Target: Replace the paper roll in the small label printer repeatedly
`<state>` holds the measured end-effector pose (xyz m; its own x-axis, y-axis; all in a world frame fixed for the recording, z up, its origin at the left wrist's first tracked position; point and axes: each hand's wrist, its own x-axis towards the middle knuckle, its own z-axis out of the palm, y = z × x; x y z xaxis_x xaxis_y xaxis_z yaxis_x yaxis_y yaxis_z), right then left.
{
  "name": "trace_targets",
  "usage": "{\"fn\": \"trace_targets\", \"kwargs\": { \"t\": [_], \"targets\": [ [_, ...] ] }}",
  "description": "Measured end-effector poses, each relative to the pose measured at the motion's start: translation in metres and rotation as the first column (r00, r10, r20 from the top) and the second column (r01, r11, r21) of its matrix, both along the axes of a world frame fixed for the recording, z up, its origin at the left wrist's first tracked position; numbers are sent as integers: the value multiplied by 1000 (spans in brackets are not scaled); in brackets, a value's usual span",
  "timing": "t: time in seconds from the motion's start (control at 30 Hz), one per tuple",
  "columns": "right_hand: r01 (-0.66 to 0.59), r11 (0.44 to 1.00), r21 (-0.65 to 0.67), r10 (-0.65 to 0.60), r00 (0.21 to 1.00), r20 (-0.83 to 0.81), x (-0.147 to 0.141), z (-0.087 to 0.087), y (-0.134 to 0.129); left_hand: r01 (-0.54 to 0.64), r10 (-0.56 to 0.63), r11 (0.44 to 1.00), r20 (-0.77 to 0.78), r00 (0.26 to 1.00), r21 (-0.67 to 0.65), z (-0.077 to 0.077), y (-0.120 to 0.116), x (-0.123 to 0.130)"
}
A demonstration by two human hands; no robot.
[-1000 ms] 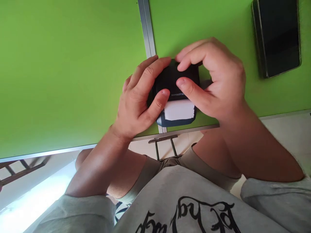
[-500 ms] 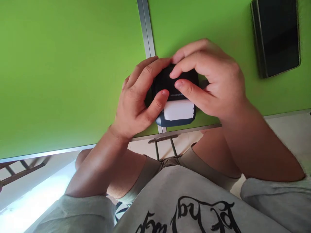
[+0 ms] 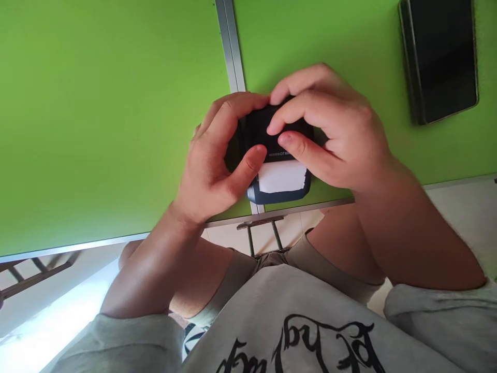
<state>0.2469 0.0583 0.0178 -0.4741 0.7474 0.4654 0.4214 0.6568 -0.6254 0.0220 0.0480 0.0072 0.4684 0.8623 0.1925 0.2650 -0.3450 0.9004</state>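
Observation:
A black label printer (image 3: 258, 129) with a dark blue lower end lies on the green table, near its front edge and over the metal seam. A white label strip (image 3: 282, 176) lies across the printer's lower part. My left hand (image 3: 223, 153) is wrapped around the printer's left side, its fingertips at the far edge and its thumb by the label. My right hand (image 3: 330, 127) curves over the printer's right half, with forefinger and thumb tips above the black top and another fingertip at the far edge. Whether those right fingertips press on it is hard to tell.
A dark phone (image 3: 444, 59) lies at the back right of the green table (image 3: 108, 114). A metal strip (image 3: 232, 52) runs between two table panels. Below the front edge are my legs and a stool-like frame (image 3: 264, 224).
The printer and both hands have shifted slightly to the left. My left fingers have bent a little more over the far edge of the printer.

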Motion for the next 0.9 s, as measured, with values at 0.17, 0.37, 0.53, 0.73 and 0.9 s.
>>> {"fn": "trace_targets", "kwargs": {
  "t": [0.17, 0.37, 0.53, 0.73, 0.9],
  "targets": [
    [-20, 999, -37, 22, 999, 33, 1, 2, 1, 0, 1, 1000, 35, 999, -13, 0, 1, 1],
    [-48, 999, -21, 48, 998, 28, 2, 2, 3, 2, -1, 999, 32, 999, -44, 3, 3, 1],
    [-65, 997, -37, 65, 998, 11, 3, 1, 3, 0, 1, 999, 20, 1000, -39, 2, 1, 2],
    [25, 999, -49, -24, 1000, 12, 0, 1, 0, -7, 11, 998, -73, 997, 59, -8, -3, -2],
    [46, 999, 29, -47, 998, 33, -2, -1, 0, 2, 26, 996, -287, 958, 94, -8, -21, -17]
  ]
}}
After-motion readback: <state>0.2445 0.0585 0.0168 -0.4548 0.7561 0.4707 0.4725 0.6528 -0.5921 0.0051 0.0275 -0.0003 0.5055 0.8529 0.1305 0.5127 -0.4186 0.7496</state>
